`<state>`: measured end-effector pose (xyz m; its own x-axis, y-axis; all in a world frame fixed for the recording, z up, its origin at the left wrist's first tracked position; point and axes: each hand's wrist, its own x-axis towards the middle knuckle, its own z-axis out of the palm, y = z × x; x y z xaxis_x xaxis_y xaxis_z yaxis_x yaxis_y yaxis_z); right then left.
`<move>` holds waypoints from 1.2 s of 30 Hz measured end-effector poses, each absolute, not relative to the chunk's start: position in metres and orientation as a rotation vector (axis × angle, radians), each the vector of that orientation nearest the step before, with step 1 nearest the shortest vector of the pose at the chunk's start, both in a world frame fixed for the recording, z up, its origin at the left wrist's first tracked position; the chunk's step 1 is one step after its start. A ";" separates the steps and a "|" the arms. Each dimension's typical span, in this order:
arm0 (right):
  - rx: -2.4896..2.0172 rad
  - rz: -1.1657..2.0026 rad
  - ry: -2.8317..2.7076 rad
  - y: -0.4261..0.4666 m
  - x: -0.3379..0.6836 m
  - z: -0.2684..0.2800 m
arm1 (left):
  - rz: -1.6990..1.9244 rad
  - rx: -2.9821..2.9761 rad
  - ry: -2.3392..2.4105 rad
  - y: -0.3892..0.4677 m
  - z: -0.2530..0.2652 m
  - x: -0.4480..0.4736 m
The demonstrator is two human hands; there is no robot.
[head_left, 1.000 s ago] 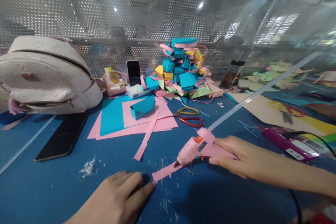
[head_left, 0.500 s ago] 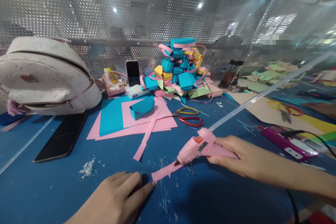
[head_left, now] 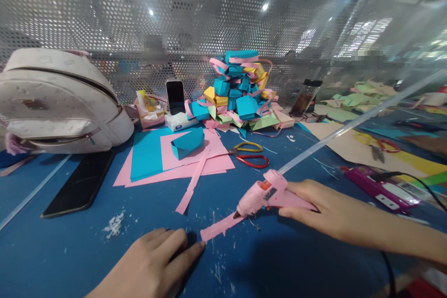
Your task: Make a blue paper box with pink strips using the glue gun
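Note:
My right hand (head_left: 303,202) is wrapped round the handle of a pink hot glue gun (head_left: 260,195), with a long clear glue stick (head_left: 314,142) standing out of its back. The gun's nozzle touches the right end of a short pink paper strip (head_left: 218,229) lying on the table. My left hand (head_left: 153,260) rests palm down, one finger stretched to the strip's left corner and the others loosely bent; it grasps nothing. Beyond the strip lie a longer pink paper strip (head_left: 192,184), scissors (head_left: 249,154) and a folded blue paper piece (head_left: 187,144) on pink and blue sheets (head_left: 146,160).
A pile of folded paper pieces (head_left: 240,93) stands at the back. Leftward are a white backpack (head_left: 63,102) and a black tablet-like slab (head_left: 82,184). A purple power strip (head_left: 380,188) lies right, near more scissors (head_left: 377,146). A dark bottle (head_left: 305,98) leans behind.
The glue gun's nozzle has shifted very slightly right along the strip. My left hand stays in place; the whole view has moved a little.

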<state>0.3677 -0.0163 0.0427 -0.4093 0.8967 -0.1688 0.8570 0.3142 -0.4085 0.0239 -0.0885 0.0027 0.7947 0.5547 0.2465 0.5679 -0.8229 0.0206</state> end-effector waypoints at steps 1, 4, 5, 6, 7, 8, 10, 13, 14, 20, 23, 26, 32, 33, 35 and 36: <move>-1.655 0.676 -2.477 -0.017 0.368 0.043 | -0.383 -2.923 -0.912 -0.088 0.003 0.024; -1.663 0.657 -2.467 -0.017 0.367 0.046 | -0.402 -2.919 -0.910 -0.088 0.000 0.024; -1.665 0.653 -2.467 -0.018 0.367 0.047 | -0.414 -2.917 -0.911 -0.087 -0.002 0.024; -1.666 0.652 -2.472 -0.018 0.367 0.047 | -0.413 -2.921 -0.912 -0.087 -0.003 0.023; -1.667 0.650 -2.481 -0.018 0.367 0.048 | -0.419 -2.923 -0.910 -0.087 -0.004 0.023; -1.666 0.645 -2.489 -0.018 0.368 0.048 | -0.430 -2.923 -0.907 -0.087 -0.005 0.023; -1.666 0.633 -2.500 -0.017 0.371 0.047 | -0.427 -2.928 -0.907 -0.088 -0.004 0.023; -1.675 0.618 -2.490 -0.017 0.376 0.046 | -0.419 -2.918 -0.907 -0.088 0.000 0.024; -1.676 0.619 -2.486 -0.018 0.376 0.047 | -0.405 -2.918 -0.908 -0.089 0.001 0.024; -1.755 0.641 -2.431 -0.022 0.380 0.052 | -0.450 -2.909 -0.919 -0.089 -0.005 0.024; -1.771 0.628 -2.419 -0.021 0.384 0.049 | -0.425 -2.931 -0.918 -0.088 -0.006 0.024; -1.761 0.627 -2.419 -0.020 0.388 0.046 | -0.376 -2.934 -0.911 -0.088 -0.001 0.025; -1.761 0.672 -2.373 -0.021 0.391 0.045 | -0.354 -2.924 -0.923 -0.089 0.001 0.024; -1.756 0.671 -2.376 -0.021 0.391 0.044 | -0.356 -2.927 -0.921 -0.090 0.001 0.024; -1.754 0.655 -2.382 -0.021 0.390 0.044 | -0.355 -2.933 -0.917 -0.090 0.000 0.024; -1.755 0.646 -2.378 -0.021 0.390 0.044 | -0.353 -2.936 -0.915 -0.090 0.001 0.024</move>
<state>0.3902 -0.0207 0.0441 -0.3226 0.9337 -0.1554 0.8841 0.2386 -0.4018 0.0238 -0.0904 0.0007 0.7994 0.5552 0.2296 0.5657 -0.8243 0.0236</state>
